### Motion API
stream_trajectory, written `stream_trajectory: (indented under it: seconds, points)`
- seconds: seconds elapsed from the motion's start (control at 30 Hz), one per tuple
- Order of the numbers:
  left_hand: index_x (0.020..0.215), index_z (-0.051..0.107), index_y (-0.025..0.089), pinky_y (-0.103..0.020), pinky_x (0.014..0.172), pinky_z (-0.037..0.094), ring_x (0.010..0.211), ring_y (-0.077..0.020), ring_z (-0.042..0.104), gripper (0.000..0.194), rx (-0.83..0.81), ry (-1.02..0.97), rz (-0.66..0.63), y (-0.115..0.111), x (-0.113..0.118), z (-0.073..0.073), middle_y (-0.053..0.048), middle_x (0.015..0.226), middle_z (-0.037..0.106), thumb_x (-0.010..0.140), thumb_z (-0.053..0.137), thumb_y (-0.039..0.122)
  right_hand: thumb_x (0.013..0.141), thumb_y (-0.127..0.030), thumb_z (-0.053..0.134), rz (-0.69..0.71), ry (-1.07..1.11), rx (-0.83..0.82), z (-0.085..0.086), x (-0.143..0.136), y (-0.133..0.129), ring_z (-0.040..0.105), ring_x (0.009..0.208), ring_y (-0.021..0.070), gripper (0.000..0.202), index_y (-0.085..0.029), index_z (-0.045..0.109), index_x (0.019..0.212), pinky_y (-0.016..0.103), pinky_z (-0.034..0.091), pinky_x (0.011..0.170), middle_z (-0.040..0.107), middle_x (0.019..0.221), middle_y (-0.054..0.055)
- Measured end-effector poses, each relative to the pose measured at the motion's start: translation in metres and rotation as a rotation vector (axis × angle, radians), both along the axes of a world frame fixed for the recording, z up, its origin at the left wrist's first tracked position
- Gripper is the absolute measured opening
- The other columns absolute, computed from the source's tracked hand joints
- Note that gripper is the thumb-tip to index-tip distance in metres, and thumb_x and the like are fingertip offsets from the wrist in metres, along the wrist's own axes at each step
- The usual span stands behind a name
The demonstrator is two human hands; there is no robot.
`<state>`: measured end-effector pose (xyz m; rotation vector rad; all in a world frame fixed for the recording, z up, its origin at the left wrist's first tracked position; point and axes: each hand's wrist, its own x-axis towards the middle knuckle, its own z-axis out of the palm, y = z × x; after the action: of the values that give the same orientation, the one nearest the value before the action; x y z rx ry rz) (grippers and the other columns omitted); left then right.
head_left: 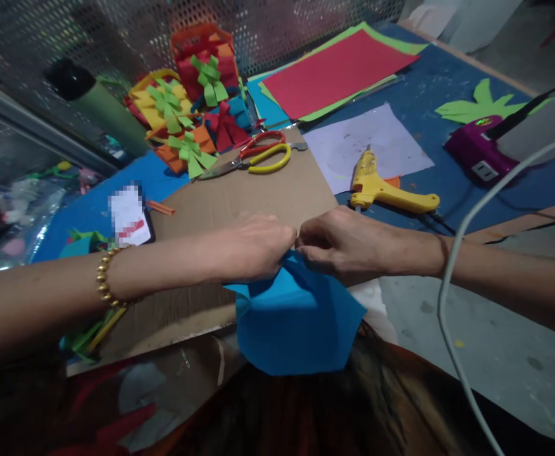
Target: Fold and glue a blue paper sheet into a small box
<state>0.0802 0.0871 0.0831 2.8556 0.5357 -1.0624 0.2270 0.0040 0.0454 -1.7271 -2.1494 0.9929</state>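
A piece of blue felt hangs from both my hands over my lap, at the front edge of a cardboard sheet. My left hand, with a gold bead bracelet at its wrist, is closed on the felt's upper edge. Close beside it, my right hand pinches the same edge, its fingers curled in. The fingertips almost meet, and the bit of felt between them is mostly hidden. Beyond my right hand lies a yellow glue gun on its side. Scissors with red and yellow handles rest on the cardboard.
Small felt bags with bows stand at the back left beside a green bottle. Felt sheets are stacked at the back. A phone lies left. A purple power adapter sits right, and a white cable crosses my right forearm.
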Motion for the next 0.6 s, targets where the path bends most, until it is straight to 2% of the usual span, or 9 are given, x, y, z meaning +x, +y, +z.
stream_trajectory:
  seconds: [0.1, 0.17, 0.27, 0.37, 0.5, 0.6]
  points:
    - [0.099, 0.076, 0.018, -0.035, 0.06, 0.045, 0.077, -0.0305, 0.07, 0.023, -0.013, 0.008, 0.027, 0.001, 0.002, 0.001, -0.014, 0.084, 0.076, 0.082, 0.061, 0.024, 0.086, -0.021, 0.052, -0.026, 0.004, -0.025, 0.008, -0.001, 0.001, 0.045, 0.057, 0.0117, 0.021, -0.017, 0.069, 0.075, 0.028, 0.03, 0.056, 0.062, 0.064, 0.001]
    - [0.099, 0.076, 0.018, -0.035, 0.06, 0.044, 0.076, -0.0308, 0.07, 0.024, -0.032, 0.013, 0.029, 0.001, 0.004, 0.002, -0.014, 0.084, 0.076, 0.083, 0.06, 0.026, 0.085, -0.023, 0.054, -0.033, 0.001, -0.094, 0.016, -0.002, 0.003, 0.048, 0.059, 0.0123, 0.018, -0.017, 0.07, 0.078, 0.028, 0.032, 0.055, 0.064, 0.067, 0.001]
    - [0.102, 0.075, 0.018, -0.032, 0.059, 0.043, 0.077, -0.0277, 0.07, 0.026, -0.047, 0.029, 0.015, 0.0, 0.004, 0.003, -0.013, 0.085, 0.076, 0.087, 0.056, 0.029, 0.085, -0.032, 0.059, -0.018, -0.051, -0.211, 0.027, -0.005, 0.009, 0.056, 0.064, 0.0149, 0.02, -0.018, 0.073, 0.083, 0.028, 0.035, 0.054, 0.068, 0.072, 0.003]
    - [0.102, 0.074, 0.016, -0.03, 0.059, 0.043, 0.077, -0.0253, 0.069, 0.03, -0.069, 0.069, 0.016, -0.001, 0.002, 0.007, -0.013, 0.087, 0.075, 0.09, 0.055, 0.035, 0.084, -0.043, 0.062, 0.035, -0.125, -0.239, 0.033, -0.008, 0.014, 0.061, 0.064, 0.0172, 0.029, -0.017, 0.076, 0.089, 0.029, 0.037, 0.053, 0.071, 0.074, 0.006]
    - [0.108, 0.072, 0.017, -0.03, 0.06, 0.044, 0.072, -0.0228, 0.065, 0.034, -0.176, 0.158, 0.084, 0.006, 0.0, 0.021, -0.011, 0.092, 0.075, 0.083, 0.063, 0.039, 0.083, -0.044, 0.063, 0.091, -0.139, -0.235, 0.032, -0.011, 0.017, 0.065, 0.065, 0.0186, 0.034, -0.019, 0.077, 0.102, 0.028, 0.04, 0.053, 0.075, 0.082, 0.007]
    - [0.108, 0.071, 0.018, -0.028, 0.065, 0.046, 0.069, -0.019, 0.062, 0.031, -0.26, 0.164, 0.136, 0.017, -0.003, 0.033, -0.003, 0.084, 0.074, 0.08, 0.068, 0.033, 0.082, -0.035, 0.065, 0.117, -0.116, -0.217, 0.029, -0.015, 0.02, 0.069, 0.073, 0.02, 0.038, -0.021, 0.075, 0.115, 0.027, 0.043, 0.055, 0.078, 0.091, 0.008]
